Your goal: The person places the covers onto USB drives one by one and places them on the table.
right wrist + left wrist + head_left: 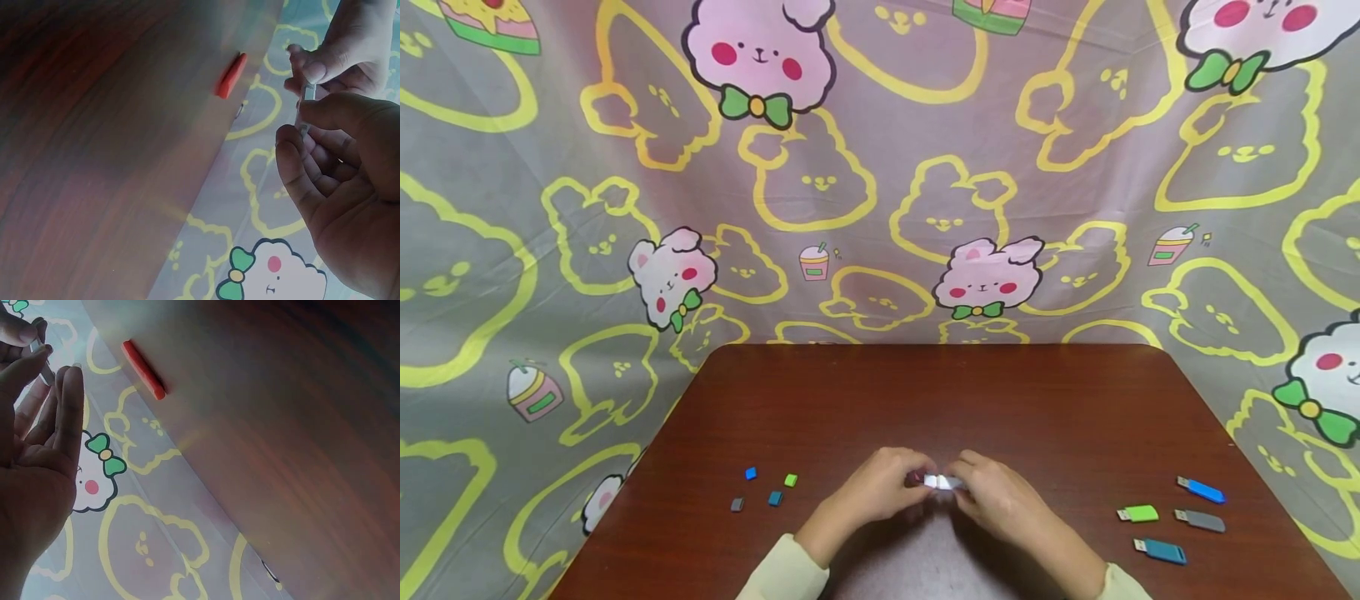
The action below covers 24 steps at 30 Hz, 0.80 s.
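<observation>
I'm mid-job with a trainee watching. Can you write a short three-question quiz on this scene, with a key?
1. How many flat, coloured, plastic-looking USB sticks with metal plugs lie on the right in the head view?
2. True or false: in that view, the small squarish blue cap lies left of the small squarish bright green cap.
3. What do the left hand and right hand hold between them?

Key:
1. Four.
2. True.
3. A small shiny pale piece, partly hidden.

The left hand (886, 482) and right hand (996, 498) are facing each other, pinching with curled fingers (297, 178), forearms (831, 527) angling inward
</observation>
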Tool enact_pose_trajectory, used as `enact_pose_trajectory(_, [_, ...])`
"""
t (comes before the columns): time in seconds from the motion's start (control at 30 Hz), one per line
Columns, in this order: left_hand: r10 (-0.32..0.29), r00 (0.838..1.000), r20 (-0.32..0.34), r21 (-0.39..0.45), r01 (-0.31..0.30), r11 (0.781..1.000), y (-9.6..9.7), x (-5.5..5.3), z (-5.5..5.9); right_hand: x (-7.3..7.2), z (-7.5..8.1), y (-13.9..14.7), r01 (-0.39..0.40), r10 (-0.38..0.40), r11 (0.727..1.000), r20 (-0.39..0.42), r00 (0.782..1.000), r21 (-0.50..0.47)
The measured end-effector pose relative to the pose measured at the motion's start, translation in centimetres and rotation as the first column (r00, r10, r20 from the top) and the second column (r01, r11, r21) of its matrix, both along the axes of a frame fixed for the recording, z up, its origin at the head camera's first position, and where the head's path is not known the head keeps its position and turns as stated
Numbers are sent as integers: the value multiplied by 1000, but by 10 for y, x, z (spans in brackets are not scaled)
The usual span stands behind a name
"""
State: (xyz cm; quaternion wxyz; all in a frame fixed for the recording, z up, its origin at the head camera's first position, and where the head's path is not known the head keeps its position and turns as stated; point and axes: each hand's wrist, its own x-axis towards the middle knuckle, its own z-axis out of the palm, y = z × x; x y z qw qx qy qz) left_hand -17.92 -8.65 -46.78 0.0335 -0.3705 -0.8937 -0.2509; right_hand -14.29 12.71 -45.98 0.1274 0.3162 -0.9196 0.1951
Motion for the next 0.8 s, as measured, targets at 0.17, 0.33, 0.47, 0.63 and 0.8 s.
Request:
enact_pose_trajectory(0.17, [34, 998, 43, 4, -34, 999, 1, 0, 0, 0, -1, -1, 10, -10, 1000, -13, 1000, -5])
enact_pose_trajectory(0.33, [29, 999, 29, -14, -29, 999, 0, 1, 1, 1, -1, -3, 4, -4, 1000, -39, 999, -7])
enact_pose_trajectory(0.47, [18, 1000, -23, -40, -19, 999, -1, 2, 2, 1, 0, -5, -16, 14, 1000, -114, 993, -8])
enact_pose_trajectory(0.63, [8, 996, -85, -55, -12, 998, -3, 5, 4, 2, -1, -11, -31, 34, 999, -208, 978, 17])
enact_pose_trajectory(0.8, [-21, 987, -157, -83, 8, 997, -4, 7, 5, 3, -1, -14, -18, 26, 999, -227, 974, 38])
